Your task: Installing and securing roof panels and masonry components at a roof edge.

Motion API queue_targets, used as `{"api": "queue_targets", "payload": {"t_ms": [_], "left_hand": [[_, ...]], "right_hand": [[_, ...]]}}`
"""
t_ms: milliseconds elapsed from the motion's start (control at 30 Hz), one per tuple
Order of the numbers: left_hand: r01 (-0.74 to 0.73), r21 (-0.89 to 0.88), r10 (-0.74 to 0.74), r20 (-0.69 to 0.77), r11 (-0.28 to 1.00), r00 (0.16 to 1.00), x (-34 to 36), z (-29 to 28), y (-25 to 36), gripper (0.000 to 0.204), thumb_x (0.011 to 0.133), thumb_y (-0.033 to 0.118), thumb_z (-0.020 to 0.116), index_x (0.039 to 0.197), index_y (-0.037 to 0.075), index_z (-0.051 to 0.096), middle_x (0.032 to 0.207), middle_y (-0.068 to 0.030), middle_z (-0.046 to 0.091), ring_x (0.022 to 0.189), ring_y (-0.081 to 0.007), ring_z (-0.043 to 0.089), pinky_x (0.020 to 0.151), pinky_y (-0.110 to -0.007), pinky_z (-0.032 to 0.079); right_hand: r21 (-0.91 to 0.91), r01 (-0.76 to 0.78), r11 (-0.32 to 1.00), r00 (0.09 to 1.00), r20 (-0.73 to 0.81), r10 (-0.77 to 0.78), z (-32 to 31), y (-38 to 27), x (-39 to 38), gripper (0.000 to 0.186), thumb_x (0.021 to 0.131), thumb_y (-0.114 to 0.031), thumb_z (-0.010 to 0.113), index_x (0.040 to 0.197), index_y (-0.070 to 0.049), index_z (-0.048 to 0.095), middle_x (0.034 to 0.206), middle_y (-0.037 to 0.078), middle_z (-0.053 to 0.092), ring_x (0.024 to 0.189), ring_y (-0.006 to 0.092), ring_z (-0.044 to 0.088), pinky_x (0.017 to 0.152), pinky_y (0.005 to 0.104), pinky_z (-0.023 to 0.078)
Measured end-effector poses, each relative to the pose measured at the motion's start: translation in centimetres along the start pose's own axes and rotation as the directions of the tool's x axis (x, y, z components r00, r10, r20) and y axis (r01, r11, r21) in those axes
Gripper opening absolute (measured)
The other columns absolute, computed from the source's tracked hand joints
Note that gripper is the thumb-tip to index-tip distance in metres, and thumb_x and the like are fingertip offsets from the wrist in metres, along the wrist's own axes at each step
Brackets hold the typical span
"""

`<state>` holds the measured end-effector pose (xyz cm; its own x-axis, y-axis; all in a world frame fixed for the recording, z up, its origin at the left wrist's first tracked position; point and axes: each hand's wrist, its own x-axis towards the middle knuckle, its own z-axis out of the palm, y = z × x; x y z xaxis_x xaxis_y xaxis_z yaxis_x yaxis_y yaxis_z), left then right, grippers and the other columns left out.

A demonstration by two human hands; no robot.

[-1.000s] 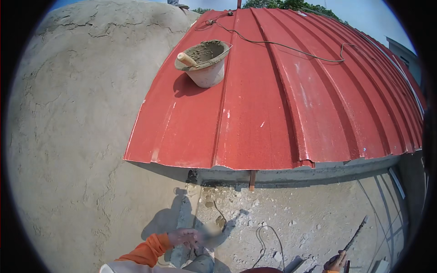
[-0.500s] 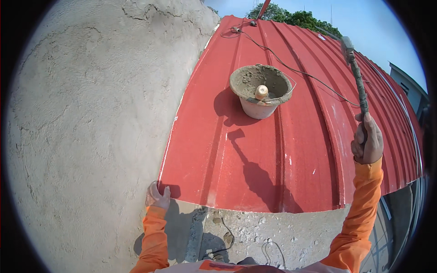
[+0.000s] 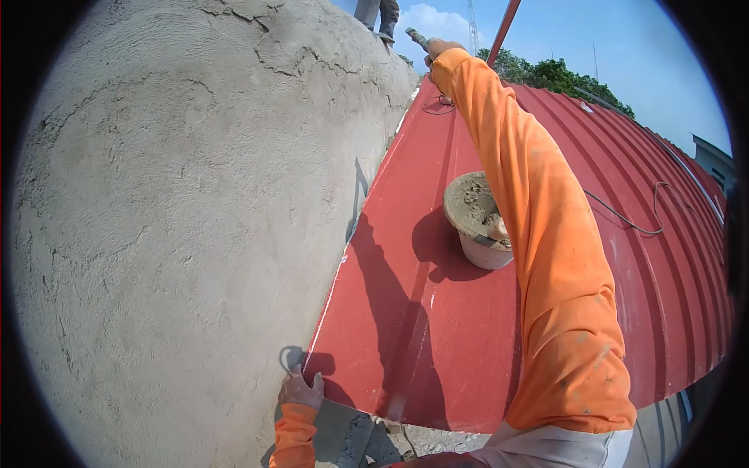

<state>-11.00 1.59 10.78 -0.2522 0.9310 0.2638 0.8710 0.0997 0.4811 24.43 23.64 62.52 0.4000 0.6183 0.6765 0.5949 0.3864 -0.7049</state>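
Note:
My left hand [image 3: 303, 388] is at the near corner where the red sheet-metal roof [image 3: 476, 390] meets the rough plastered wall [image 3: 195, 218]. Its thumb and forefinger stand apart against the roof's edge. My right arm, in an orange sleeve, stretches far forward and up across the view. At its end my right hand [image 3: 438, 48] is closed round a long-handled brush [image 3: 416, 36], of which only a short grey end shows past the fingers. Under the raised arm stands a bucket [image 3: 485, 254] of grey mortar, with a round pale handle end sticking out. The sleeve hides its right side.
Legs of another person [image 3: 388, 17] show on top of the wall. A dark cable [image 3: 624, 224] lies over the roof ribs. A red pole [image 3: 503, 33] rises at the far end, with trees [image 3: 554, 74] behind. Rubble lies below the roof's near edge.
My right hand has swung from the right side to the far upper middle, carrying the brush toward the wall's top. The view has shifted, and the arm now covers part of the bucket.

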Motion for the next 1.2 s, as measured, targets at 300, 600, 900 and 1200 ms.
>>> {"api": "queue_targets", "payload": {"t_ms": [300,600,900,1200], "left_hand": [[-0.015,-0.206,0.069,0.253,0.978,0.965,0.7,-1.2,-0.5,0.069,0.075,0.04,0.061,0.126,-0.001,0.04,0.119,-0.0248,0.048,0.109,-0.0408,0.048,0.093,-0.046,0.039],[0.122,-0.433,0.076,0.413,0.893,0.907,2.4,-1.8,-1.9,0.076,0.076,0.043,0.061,0.129,-0.005,0.035,0.125,-0.0286,0.044,0.118,-0.0407,0.042,0.099,-0.044,0.033],[0.152,-0.581,0.052,0.319,0.799,0.946,2.7,-4.9,-2.6,0.055,0.078,0.038,0.059,0.112,-0.005,0.052,0.099,-0.0221,0.058,0.092,-0.0351,0.056,0.081,-0.039,0.044],[0.07,-0.884,0.35,0.255,0.463,0.901,3.6,-10.3,1.0,0.033,0.085,0.015,0.056,0.111,-0.006,0.055,0.077,-0.0078,0.056,0.07,-0.0107,0.054,0.062,-0.025,0.044]], "right_hand": [[0.103,0.166,0.981,0.979,-0.132,-0.152,9.1,1.6,12.5,0.033,0.087,-0.023,0.044,0.065,0.001,0.053,0.053,0.008,0.048,0.041,0.0177,0.041,0.038,0.0327,0.035],[0.611,-0.062,0.789,0.991,-0.056,0.122,10.6,0.0,14.8,0.024,0.087,-0.023,0.045,0.083,0.0,0.05,0.063,0.008,0.052,0.042,0.0133,0.038,0.036,0.0294,0.034],[0.657,-0.135,0.742,0.961,-0.097,0.26,16.9,-3.7,0.6,0.031,0.086,-0.03,0.047,0.094,-0.001,0.051,0.068,0.009,0.053,0.043,0.0141,0.042,0.036,0.0297,0.036],[-0.757,0.045,0.652,0.936,0.261,0.238,23.4,7.6,-15.6,0.057,0.074,-0.042,0.061,0.115,-0.004,0.052,0.12,0.018,0.049,0.112,0.034,0.05,0.09,0.0428,0.044]]}}
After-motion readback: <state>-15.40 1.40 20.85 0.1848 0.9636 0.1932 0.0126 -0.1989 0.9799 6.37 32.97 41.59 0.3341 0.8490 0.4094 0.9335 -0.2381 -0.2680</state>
